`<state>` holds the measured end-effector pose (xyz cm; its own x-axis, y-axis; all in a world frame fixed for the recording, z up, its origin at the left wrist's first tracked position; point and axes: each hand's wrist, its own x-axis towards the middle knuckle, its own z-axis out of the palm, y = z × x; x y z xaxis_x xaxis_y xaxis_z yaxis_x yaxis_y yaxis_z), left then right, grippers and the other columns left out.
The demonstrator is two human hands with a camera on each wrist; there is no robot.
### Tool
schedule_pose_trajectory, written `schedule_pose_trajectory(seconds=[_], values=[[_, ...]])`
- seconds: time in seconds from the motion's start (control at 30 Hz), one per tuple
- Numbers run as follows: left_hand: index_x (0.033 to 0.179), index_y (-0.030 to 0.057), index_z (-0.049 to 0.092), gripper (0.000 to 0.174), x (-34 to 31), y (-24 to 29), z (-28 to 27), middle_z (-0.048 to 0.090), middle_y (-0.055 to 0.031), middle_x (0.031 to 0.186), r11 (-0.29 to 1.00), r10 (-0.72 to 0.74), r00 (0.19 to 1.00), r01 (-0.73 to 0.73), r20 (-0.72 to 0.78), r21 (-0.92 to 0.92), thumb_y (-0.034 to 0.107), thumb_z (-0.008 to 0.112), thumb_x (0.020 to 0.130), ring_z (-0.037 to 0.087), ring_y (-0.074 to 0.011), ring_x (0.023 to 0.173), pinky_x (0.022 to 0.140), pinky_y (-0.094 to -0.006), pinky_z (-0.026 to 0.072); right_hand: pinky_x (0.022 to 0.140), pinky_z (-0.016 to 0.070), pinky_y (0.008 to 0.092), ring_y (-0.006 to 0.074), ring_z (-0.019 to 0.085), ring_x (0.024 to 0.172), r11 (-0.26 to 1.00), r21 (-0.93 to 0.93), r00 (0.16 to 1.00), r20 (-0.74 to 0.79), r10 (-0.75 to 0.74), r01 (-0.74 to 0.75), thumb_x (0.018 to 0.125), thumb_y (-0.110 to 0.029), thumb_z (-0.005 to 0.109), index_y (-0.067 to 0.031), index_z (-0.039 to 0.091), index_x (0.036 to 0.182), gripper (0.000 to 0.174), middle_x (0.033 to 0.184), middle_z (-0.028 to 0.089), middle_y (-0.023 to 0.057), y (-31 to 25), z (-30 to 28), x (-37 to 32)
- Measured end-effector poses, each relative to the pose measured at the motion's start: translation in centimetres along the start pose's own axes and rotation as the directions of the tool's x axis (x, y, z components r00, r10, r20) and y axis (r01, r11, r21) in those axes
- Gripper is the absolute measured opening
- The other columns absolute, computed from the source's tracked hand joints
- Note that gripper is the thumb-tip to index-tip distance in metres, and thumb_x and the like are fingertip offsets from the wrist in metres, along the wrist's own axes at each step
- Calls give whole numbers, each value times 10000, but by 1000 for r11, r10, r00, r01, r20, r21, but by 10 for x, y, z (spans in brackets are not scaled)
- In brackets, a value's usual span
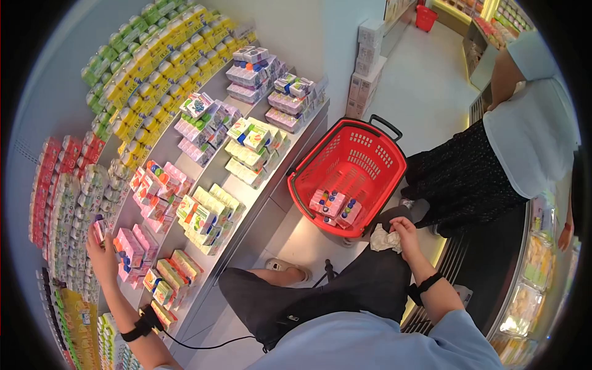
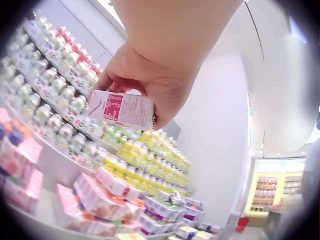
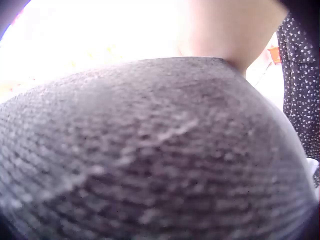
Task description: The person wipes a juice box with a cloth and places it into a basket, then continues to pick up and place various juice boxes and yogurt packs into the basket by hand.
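Note:
My left hand [image 1: 103, 256] grips a small drink carton [image 1: 100, 228], raised in front of the shelves at the left. In the left wrist view the carton [image 2: 122, 109] lies sideways between thumb and fingers, its white and magenta printed side showing. Just right of that hand in the head view stand pink carton packs [image 1: 137, 243]. Over by my right knee, the right hand [image 1: 405, 237] pinches a crumpled white tissue-like wad [image 1: 383, 239]. Dark trouser cloth [image 3: 150, 150] fills most of the right wrist view, hiding the right hand's fingers there.
A red shopping basket [image 1: 388, 176] with pink carton packs [image 1: 327, 203] inside stands on the floor ahead. Stepped shelves hold yellow bottles [image 1: 151, 105] and more carton packs [image 1: 253, 132]. Another person in a white top [image 1: 524, 132] stands at the right, beside a chilled display [image 1: 536, 265].

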<state>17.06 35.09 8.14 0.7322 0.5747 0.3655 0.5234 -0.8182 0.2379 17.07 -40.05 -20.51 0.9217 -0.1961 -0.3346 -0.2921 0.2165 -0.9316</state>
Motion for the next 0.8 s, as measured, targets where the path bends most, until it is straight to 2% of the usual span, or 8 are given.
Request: schedule_pose_trajectory(seconds=[0.07,0.17,0.33,0.43,0.57,0.7,0.73,0.8], values=[[1476,133,418,592,-39,102,-10,496,-175,1365,875,464,884,-467,-49,-128,185,608,918,616,-316,1114,914,-417,511,666,452,214,85,577,723,1000,19,1000,14,17,-17,974,-99,547,-40,637,1014,114,809,619,20,1,-2,1],[1446,121,441,627,-95,255,12,502,-176,1332,760,648,727,-593,229,-267,177,667,863,617,-361,1092,844,-426,541,677,449,212,84,577,733,995,88,998,48,34,-38,976,-105,551,-42,631,1025,113,816,622,24,-3,0,8],[1378,171,496,583,-175,399,206,539,-171,1201,537,781,267,-749,565,-388,316,692,848,634,-349,1039,838,-444,553,711,447,217,95,578,756,987,148,996,71,51,-61,975,-107,559,-36,621,1041,115,822,623,34,-10,-4,8],[1368,156,529,592,-236,451,329,582,-166,1204,422,558,-8,-858,830,-292,335,689,827,640,-335,1066,866,-456,554,724,451,227,105,581,762,975,196,994,69,88,-100,971,-106,568,-28,620,1040,117,825,624,42,-15,-11,9],[1149,90,715,378,-305,472,445,695,-142,1172,422,210,-104,-887,972,-186,313,640,854,684,-340,1042,822,-434,573,759,465,252,124,596,787,980,188,998,36,53,-59,946,-100,586,-10,616,1041,134,837,626,54,-16,-26,15],[1141,86,731,423,-346,445,497,722,-112,1121,483,266,-161,-831,951,-276,389,660,855,713,-294,970,805,-466,577,768,470,259,133,600,796,970,228,996,48,74,-83,934,-69,570,1,609,1046,138,852,630,70,-18,-33,18],[1138,94,736,472,-345,443,498,696,-110,1181,516,248,-220,-794,943,-321,457,684,841,670,-284,1083,921,-461,529,768,471,259,134,599,796,968,235,996,39,77,-84,933,-62,565,3,608,1047,138,855,631,74,-19,-34,19],[1112,95,740,471,-349,434,488,649,-118,1259,387,387,-194,-854,902,-349,468,693,828,610,-291,1173,996,-436,474,766,472,261,135,598,794,959,259,993,35,111,-116,935,-60,563,6,607,1046,136,856,632,77,-20,-35,21]])
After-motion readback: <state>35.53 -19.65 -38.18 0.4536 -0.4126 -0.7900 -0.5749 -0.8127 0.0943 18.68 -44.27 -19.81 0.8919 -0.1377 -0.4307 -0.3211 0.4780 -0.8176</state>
